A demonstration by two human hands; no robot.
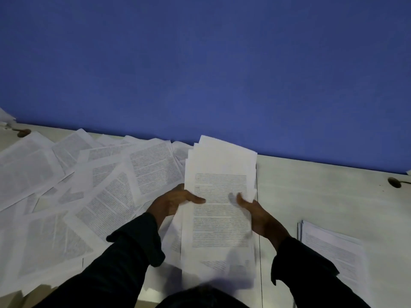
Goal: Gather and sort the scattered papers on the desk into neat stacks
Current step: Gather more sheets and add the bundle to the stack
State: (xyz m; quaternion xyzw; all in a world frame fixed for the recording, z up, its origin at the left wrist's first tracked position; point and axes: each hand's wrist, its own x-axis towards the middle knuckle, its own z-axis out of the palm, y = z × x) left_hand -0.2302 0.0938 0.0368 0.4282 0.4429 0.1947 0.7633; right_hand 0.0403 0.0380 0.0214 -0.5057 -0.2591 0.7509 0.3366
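Note:
I hold a bundle of printed white sheets upright over the middle of the desk. My left hand grips its left edge, thumb lying across the top page. My right hand grips the right edge, thumb on the print. The sheets in the bundle are slightly offset at the top. Many loose printed papers lie scattered and overlapping over the left half of the desk. A flat stack of papers lies on the desk at the right, beside my right sleeve.
The pale desk runs along a blue partition wall. A seam in the desktop runs under the bundle's right edge. Dark cable holes sit at the far left and far right.

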